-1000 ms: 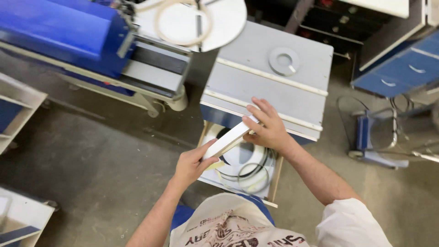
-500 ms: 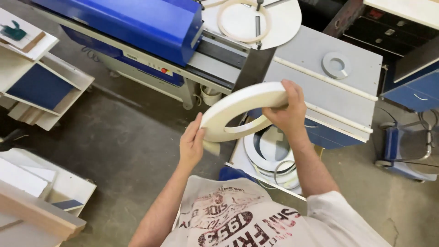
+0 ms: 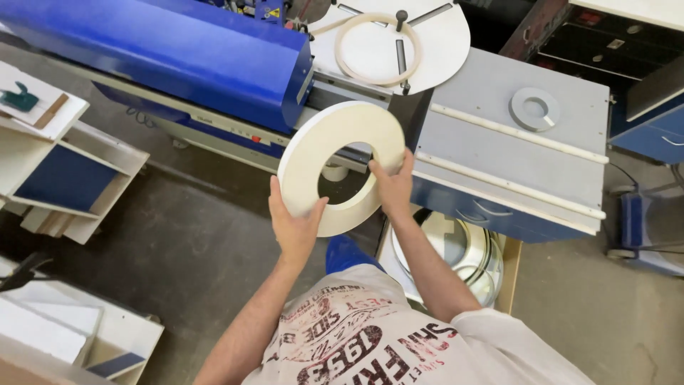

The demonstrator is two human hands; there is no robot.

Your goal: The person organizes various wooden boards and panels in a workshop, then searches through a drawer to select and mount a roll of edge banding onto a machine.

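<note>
I hold a large cream-white roll of edge banding (image 3: 317,153), a flat ring with a wide hole, tilted up in front of me. My left hand (image 3: 293,222) grips its lower outer rim. My right hand (image 3: 392,184) grips the right side, fingers through the hole. Beyond the ring stands a blue machine (image 3: 178,53) with a round white coil plate (image 3: 442,36) carrying a thin loop of banding (image 3: 377,50).
A grey machine table (image 3: 513,153) with a small grey disc (image 3: 534,108) lies to the right. Below it a wooden box (image 3: 513,264) holds more white rolls. White and blue cabinet parts (image 3: 64,171) lie on the concrete floor at left.
Both hands lifted the roll out of the box by my legs and turned it from edge-on to face-on. My view shifted left toward the blue machine.
</note>
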